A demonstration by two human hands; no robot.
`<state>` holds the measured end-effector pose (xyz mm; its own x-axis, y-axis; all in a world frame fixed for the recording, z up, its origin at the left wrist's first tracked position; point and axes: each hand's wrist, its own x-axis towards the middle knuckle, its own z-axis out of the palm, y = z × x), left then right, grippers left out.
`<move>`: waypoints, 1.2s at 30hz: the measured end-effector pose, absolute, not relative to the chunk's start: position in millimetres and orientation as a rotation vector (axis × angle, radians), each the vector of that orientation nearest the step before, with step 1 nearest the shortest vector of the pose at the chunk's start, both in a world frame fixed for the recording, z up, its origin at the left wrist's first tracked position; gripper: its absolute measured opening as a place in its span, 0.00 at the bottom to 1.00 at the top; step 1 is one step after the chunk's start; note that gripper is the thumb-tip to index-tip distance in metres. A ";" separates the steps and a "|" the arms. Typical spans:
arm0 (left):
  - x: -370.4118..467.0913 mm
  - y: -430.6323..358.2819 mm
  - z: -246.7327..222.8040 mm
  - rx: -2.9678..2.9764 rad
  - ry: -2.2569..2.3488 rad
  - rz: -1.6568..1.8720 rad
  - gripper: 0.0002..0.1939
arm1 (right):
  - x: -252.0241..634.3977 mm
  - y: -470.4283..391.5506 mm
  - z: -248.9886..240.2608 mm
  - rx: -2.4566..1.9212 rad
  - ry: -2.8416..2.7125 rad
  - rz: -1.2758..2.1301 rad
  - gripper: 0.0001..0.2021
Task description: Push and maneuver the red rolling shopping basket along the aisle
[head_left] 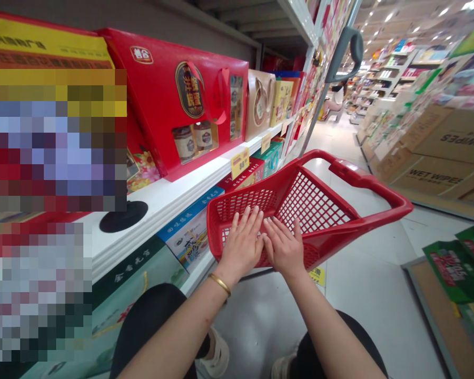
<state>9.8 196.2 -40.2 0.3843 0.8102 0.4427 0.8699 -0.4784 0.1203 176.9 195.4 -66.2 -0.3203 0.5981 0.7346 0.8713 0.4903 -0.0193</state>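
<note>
My left hand [243, 239] is stretched out flat, palm down, over the near end of a red plastic shopping basket [335, 237]. A gold bangle [220, 285] circles my left wrist. Beside it, my right hand [284, 245] has its fingers extended and angled toward the left one, the two nearly meeting at the thumbs. Neither hand holds anything. Whether they touch the basket's rim cannot be made out. The basket has lattice walls and a thick red handle [391, 208] on its far right side.
Along the left, a white shelf [205, 176] carries a red gift box [174, 100] with jars; more boxes [189, 231] stand below. A round black disc [124, 216] lies on the shelf edge. Cartons of wet wipes [434, 173] are stacked right. Farther back, a person [335, 100] sits in the aisle.
</note>
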 end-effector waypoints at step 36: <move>15.4 200.8 -46.7 -2.389 -1.594 -0.739 0.32 | 197.3 210.9 -65.6 -1.342 -1.859 -0.601 0.23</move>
